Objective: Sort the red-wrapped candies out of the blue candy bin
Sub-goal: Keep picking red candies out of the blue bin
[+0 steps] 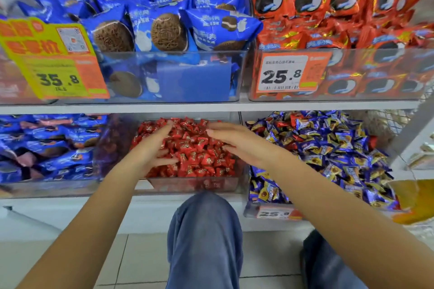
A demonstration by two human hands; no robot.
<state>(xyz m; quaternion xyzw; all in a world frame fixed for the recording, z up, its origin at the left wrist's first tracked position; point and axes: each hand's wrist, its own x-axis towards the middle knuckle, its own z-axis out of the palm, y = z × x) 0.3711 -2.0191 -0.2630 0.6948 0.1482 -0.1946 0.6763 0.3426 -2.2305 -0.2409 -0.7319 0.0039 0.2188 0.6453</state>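
A: Where is this?
B: A shop shelf (pixel 211 107) over pale floor tiles (pixel 131 263), clear bins in rows.
A: And the candies?
B: The red-wrapped candies (pixel 197 150) fill the middle lower bin (pixel 195 184); the blue candy bin (pixel 270 212) sits just beside it, a few red ones among its blue.
A: The hands?
B: Left hand (pixel 153 151) and right hand (pixel 239 142) both rest flat on the red heap, fingers spread, gripping nothing.

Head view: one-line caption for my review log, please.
Both hands, left and right, rest open on the red candies, beside the blue candy bin.
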